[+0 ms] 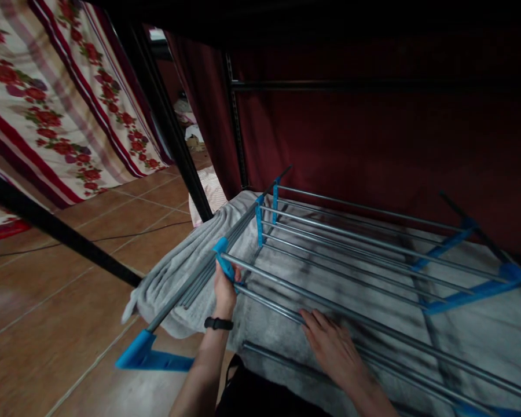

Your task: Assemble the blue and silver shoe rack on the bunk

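From my end I see the blue-jointed metal tube rack (286, 284) over the grey plush bedding (264, 324), its long rails running from left down to near right, its left post slanting away toward the maroon curtain (351, 145). My left hand (226, 288) grips a blue bracket (220, 245); my right hand (329, 347) lies open, fingers extended across a rail.
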Available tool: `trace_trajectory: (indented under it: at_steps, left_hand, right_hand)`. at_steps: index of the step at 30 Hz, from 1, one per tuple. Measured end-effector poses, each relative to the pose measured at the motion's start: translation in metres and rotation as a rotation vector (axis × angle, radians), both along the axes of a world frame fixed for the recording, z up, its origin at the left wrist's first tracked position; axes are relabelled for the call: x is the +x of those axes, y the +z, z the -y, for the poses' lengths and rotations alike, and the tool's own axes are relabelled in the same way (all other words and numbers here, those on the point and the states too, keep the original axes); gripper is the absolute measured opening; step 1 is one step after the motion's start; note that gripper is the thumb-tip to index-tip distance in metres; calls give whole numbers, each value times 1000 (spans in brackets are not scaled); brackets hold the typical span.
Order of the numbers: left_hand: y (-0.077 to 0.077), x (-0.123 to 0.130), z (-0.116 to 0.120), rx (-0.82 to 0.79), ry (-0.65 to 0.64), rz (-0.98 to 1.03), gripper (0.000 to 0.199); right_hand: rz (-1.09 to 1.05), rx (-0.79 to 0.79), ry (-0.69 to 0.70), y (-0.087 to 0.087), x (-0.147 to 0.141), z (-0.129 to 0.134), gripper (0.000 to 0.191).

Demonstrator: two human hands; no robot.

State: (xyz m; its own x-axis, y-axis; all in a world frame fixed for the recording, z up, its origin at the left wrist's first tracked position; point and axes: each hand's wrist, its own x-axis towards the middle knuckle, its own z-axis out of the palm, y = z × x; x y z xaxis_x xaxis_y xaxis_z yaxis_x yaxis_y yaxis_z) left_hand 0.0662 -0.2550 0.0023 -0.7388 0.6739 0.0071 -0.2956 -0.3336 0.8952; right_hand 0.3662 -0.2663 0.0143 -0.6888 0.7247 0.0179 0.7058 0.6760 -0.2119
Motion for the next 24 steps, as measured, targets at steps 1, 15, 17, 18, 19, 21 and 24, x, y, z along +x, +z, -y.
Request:
trace_trajectory:
  at_steps: [1,15,17,18,19,21,24]
  left_hand:
    - [1,-1,-3,8,-22,20,57]
    - [-8,-11,-7,-4,-130,-6,66]
    - [-9,-12,-7,17,-121,27,64]
    - [-8,-12,-7,25,-116,40,63]
    - [-8,-11,-7,28,-112,48,63]
    - [-5,-8,-6,17,-94,55,63]
    - [-2,-4,-7,-17,-23,40,64]
  right_hand:
    - [-8,-19,11,4,-7,-1,44]
    - [-120,-285,209,31,-156,-29,38]
    - [-132,-268,213,30,-169,-31,34]
    - [-133,-270,219,28,-174,-33,32]
    - [-130,-279,226,26,-177,-35,31]
    - [-111,-308,250,21,-180,-38,30]
    - [-126,-357,279,14,-179,-43,30]
